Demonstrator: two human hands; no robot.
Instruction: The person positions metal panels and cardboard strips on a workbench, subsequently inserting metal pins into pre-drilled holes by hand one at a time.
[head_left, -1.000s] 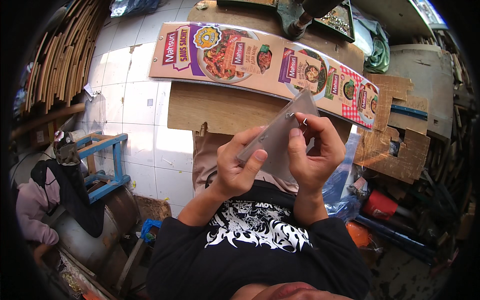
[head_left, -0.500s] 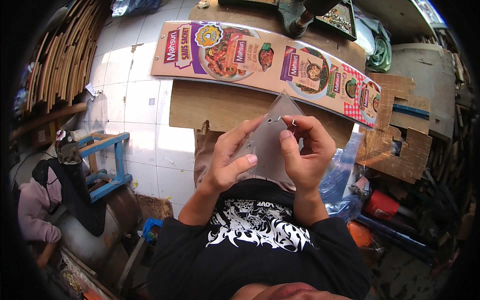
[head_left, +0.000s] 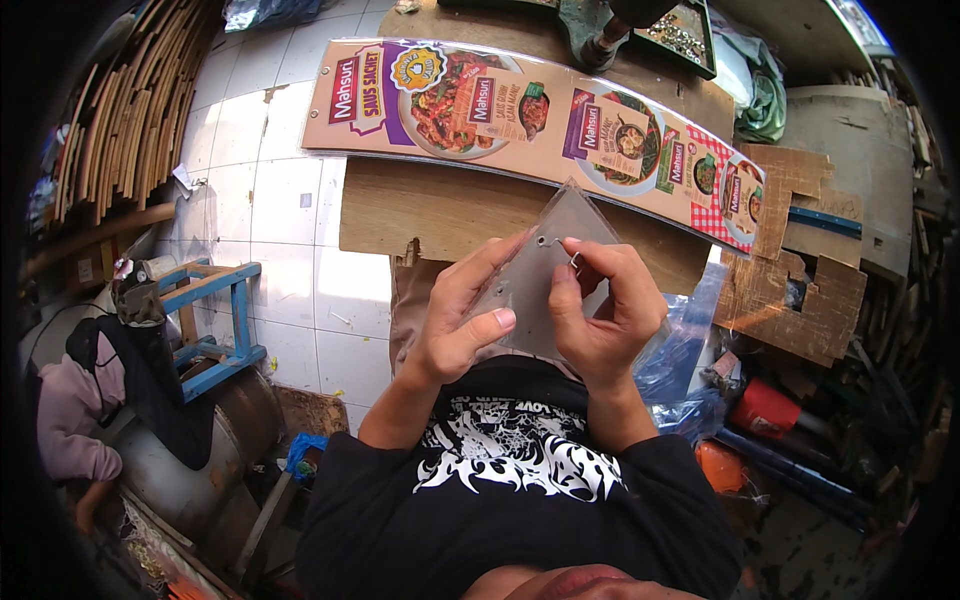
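A flat grey panel with a clear edge and small metal eyelets is tilted in front of my chest, one corner pointing away. My left hand is closed on its left side, thumb lying on the grey face and fingers hidden behind. Between the thumb and fingers of my right hand is a small bent metal wire hook, close to the upper eyelet. Whether the wire passes through the eyelet cannot be made out. A second eyelet sits lower, near my left fingers.
Beyond the panel, a long printed food display board lies across a wooden table. Farther back stand a dark metal press and a tray of small metal rings. A blue stool frame is left; cut cardboard lies right.
My right hand has shifted slightly left and its thumb has bent inward, turning the wire hook. My left hand and the panel stay nearly still.
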